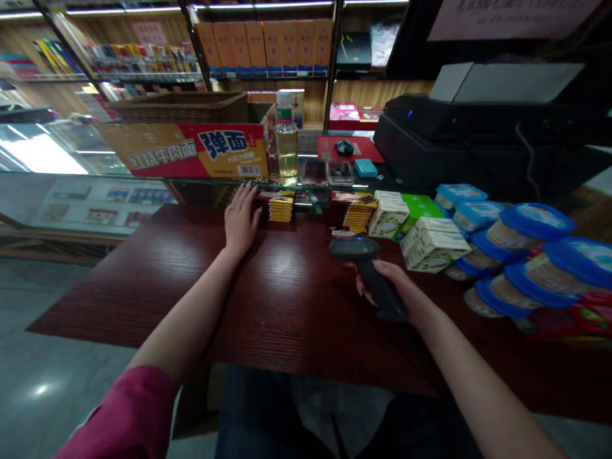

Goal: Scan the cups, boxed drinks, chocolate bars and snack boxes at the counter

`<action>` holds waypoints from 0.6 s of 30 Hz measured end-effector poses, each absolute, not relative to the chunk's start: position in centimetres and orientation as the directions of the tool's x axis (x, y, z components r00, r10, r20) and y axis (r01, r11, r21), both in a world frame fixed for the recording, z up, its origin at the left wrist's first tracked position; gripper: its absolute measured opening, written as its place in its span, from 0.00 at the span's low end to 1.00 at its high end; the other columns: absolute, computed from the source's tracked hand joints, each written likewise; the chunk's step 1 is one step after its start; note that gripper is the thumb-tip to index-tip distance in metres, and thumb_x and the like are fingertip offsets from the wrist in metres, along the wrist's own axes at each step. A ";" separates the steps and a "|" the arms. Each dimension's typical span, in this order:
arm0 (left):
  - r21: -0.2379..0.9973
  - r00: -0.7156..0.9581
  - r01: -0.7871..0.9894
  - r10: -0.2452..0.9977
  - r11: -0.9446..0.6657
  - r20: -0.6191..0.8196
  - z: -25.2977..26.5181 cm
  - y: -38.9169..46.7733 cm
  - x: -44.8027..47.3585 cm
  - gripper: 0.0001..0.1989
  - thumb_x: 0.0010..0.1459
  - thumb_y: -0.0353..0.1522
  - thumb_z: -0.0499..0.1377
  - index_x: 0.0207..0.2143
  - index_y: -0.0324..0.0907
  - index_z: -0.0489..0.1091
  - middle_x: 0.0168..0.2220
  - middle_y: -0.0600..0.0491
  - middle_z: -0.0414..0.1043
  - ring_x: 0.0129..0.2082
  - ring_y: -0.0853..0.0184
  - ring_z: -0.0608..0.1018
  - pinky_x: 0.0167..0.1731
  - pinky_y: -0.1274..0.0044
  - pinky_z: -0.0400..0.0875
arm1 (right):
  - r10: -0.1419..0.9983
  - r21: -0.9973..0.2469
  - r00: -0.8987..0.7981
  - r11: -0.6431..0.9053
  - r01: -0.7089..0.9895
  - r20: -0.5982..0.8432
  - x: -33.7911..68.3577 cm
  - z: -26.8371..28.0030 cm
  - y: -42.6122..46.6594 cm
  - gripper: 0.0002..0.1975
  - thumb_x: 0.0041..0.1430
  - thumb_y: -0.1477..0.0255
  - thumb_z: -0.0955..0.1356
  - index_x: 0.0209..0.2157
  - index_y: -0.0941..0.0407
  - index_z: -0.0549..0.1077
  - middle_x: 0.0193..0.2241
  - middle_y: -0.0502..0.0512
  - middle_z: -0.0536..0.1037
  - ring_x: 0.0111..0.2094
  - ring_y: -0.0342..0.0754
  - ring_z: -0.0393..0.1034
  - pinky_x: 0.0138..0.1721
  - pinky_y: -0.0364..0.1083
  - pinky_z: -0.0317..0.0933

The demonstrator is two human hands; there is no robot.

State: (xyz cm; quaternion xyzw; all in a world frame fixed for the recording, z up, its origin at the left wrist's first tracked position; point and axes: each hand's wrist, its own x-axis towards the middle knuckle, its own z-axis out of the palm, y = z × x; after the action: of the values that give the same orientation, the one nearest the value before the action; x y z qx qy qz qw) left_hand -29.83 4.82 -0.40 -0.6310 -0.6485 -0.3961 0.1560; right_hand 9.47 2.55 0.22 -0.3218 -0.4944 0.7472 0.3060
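Note:
My right hand (394, 284) is wrapped round the handle of a black barcode scanner (370, 271), whose head points away over the dark red-brown counter. At the counter's back edge, my left hand (243, 217) rests with fingers stretched out, against the left end of a row of red and yellow packets (280, 206). A second row of the same packets (352, 210) lies just beyond the scanner's head. Right of that row stand white and green small boxes (388, 213) and a bright green pack (418, 209).
Blue-lidded tubs (538, 220) are stacked on the right, near red packages. Behind the counter (268, 299) stand a cardboard carton (191, 151), a bottle of yellowish liquid (287, 143), a computer mouse (344, 148) and a black machine (478, 140). Shelves of goods line the wall.

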 end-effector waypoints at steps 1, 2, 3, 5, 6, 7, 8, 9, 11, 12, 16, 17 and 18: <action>0.331 -0.183 0.940 0.702 -0.079 0.689 -0.5 5.1 -30.3 0.27 0.70 0.35 0.53 0.69 0.48 0.61 0.73 0.46 0.57 0.74 0.56 0.57 0.67 0.59 0.58 | 0.766 -0.934 -0.616 -0.331 -0.132 -0.185 9.5 0.1 2.5 0.26 0.57 0.53 0.75 0.46 0.61 0.80 0.26 0.59 0.81 0.20 0.46 0.71 0.18 0.42 0.63; 0.340 -0.198 0.939 0.714 -0.060 0.672 -0.5 5.4 -30.5 0.26 0.70 0.35 0.53 0.69 0.49 0.62 0.73 0.46 0.57 0.75 0.55 0.56 0.67 0.58 0.58 | 0.760 -0.934 -0.621 -0.335 -0.123 -0.191 9.5 0.0 2.5 0.26 0.57 0.53 0.75 0.46 0.61 0.80 0.26 0.59 0.81 0.20 0.47 0.71 0.18 0.43 0.63; 0.342 -0.199 0.938 0.729 -0.051 0.655 -0.6 5.7 -30.6 0.24 0.70 0.35 0.53 0.67 0.50 0.64 0.73 0.46 0.57 0.75 0.55 0.56 0.66 0.57 0.58 | 0.758 -0.934 -0.621 -0.338 -0.114 -0.198 9.5 -0.2 2.6 0.26 0.58 0.53 0.74 0.47 0.61 0.80 0.27 0.60 0.81 0.20 0.47 0.72 0.19 0.43 0.64; 0.338 -0.180 0.939 0.752 -0.060 0.634 -0.8 5.9 -30.5 0.20 0.70 0.35 0.54 0.62 0.50 0.70 0.70 0.47 0.62 0.74 0.55 0.58 0.65 0.56 0.57 | 0.761 -0.935 -0.612 -0.340 -0.097 -0.213 9.7 -0.5 2.7 0.27 0.59 0.53 0.74 0.48 0.61 0.79 0.28 0.60 0.82 0.20 0.47 0.72 0.19 0.43 0.64; 0.339 -0.172 0.938 0.755 -0.070 0.633 -0.8 5.9 -30.4 0.18 0.70 0.35 0.54 0.59 0.50 0.72 0.69 0.47 0.65 0.74 0.55 0.59 0.65 0.56 0.56 | 0.761 -0.935 -0.610 -0.342 -0.088 -0.221 9.7 -0.5 2.7 0.26 0.59 0.53 0.74 0.49 0.61 0.79 0.28 0.60 0.82 0.21 0.47 0.72 0.19 0.43 0.64; 0.343 -0.169 0.936 0.752 -0.080 0.638 -0.7 5.7 -30.3 0.16 0.71 0.35 0.55 0.57 0.50 0.74 0.67 0.47 0.68 0.73 0.56 0.61 0.66 0.57 0.56 | 0.758 -0.935 -0.612 -0.344 -0.082 -0.226 9.8 -0.5 2.7 0.26 0.60 0.54 0.73 0.49 0.60 0.79 0.29 0.60 0.82 0.21 0.47 0.72 0.20 0.43 0.64; 0.349 -0.168 0.933 0.746 -0.091 0.644 -0.6 5.4 -30.2 0.15 0.71 0.35 0.55 0.55 0.50 0.76 0.65 0.47 0.71 0.72 0.57 0.64 0.66 0.57 0.55 | 0.754 -0.935 -0.617 -0.345 -0.081 -0.225 9.8 -0.5 2.7 0.25 0.61 0.54 0.72 0.48 0.60 0.80 0.29 0.60 0.82 0.21 0.47 0.72 0.20 0.43 0.64; 0.357 -0.168 0.928 0.739 -0.104 0.652 -0.4 5.0 -30.1 0.14 0.71 0.35 0.55 0.53 0.50 0.77 0.63 0.48 0.74 0.70 0.57 0.67 0.66 0.58 0.55 | 0.747 -0.935 -0.627 -0.346 -0.082 -0.222 9.8 -0.3 2.7 0.24 0.61 0.54 0.72 0.48 0.59 0.80 0.29 0.60 0.82 0.22 0.47 0.72 0.21 0.43 0.65; 0.374 -0.164 0.917 0.726 -0.136 0.667 0.1 4.0 -29.6 0.13 0.71 0.35 0.55 0.51 0.50 0.78 0.59 0.49 0.77 0.64 0.59 0.74 0.66 0.60 0.57 | 0.728 -0.934 -0.651 -0.348 -0.080 -0.215 9.7 0.1 2.5 0.21 0.61 0.55 0.71 0.45 0.59 0.81 0.30 0.61 0.83 0.23 0.48 0.73 0.22 0.44 0.66; 0.391 -0.165 0.907 0.721 -0.157 0.673 0.4 3.5 -29.3 0.13 0.71 0.35 0.56 0.51 0.50 0.78 0.57 0.50 0.79 0.61 0.59 0.78 0.65 0.62 0.60 | 0.722 -0.935 -0.659 -0.347 -0.079 -0.212 9.7 0.4 2.4 0.20 0.61 0.56 0.72 0.44 0.58 0.81 0.31 0.61 0.83 0.24 0.49 0.74 0.23 0.44 0.67; 0.600 -0.209 0.756 0.770 -0.263 0.602 1.1 2.1 -26.9 0.13 0.68 0.38 0.60 0.49 0.47 0.81 0.50 0.51 0.83 0.51 0.60 0.83 0.56 0.68 0.72 | 0.727 -0.943 -0.666 -0.316 -0.106 -0.169 9.7 1.2 1.9 0.20 0.58 0.56 0.73 0.41 0.59 0.81 0.34 0.64 0.84 0.25 0.51 0.75 0.24 0.46 0.68; 0.673 -0.222 0.686 0.802 -0.276 0.555 1.0 2.0 -26.1 0.13 0.66 0.40 0.62 0.47 0.46 0.82 0.48 0.51 0.84 0.50 0.59 0.84 0.54 0.69 0.74 | 0.731 -0.946 -0.668 -0.300 -0.125 -0.144 9.8 1.3 1.9 0.21 0.57 0.55 0.74 0.41 0.59 0.81 0.35 0.65 0.85 0.25 0.51 0.75 0.23 0.46 0.68; 0.742 -0.232 0.611 0.834 -0.275 0.500 0.8 2.0 -25.2 0.13 0.64 0.41 0.63 0.46 0.45 0.83 0.47 0.50 0.84 0.48 0.58 0.84 0.53 0.69 0.75 | 0.733 -0.948 -0.670 -0.283 -0.144 -0.117 9.8 1.3 1.8 0.23 0.56 0.53 0.75 0.42 0.59 0.81 0.36 0.66 0.85 0.24 0.50 0.75 0.23 0.46 0.67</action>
State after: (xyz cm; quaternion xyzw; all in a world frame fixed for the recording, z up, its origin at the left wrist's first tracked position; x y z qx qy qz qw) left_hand -25.23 2.03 0.80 -0.6102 -0.5922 -0.5150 -0.1085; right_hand 9.82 1.85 1.27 -0.2820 -0.5223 0.7498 0.2925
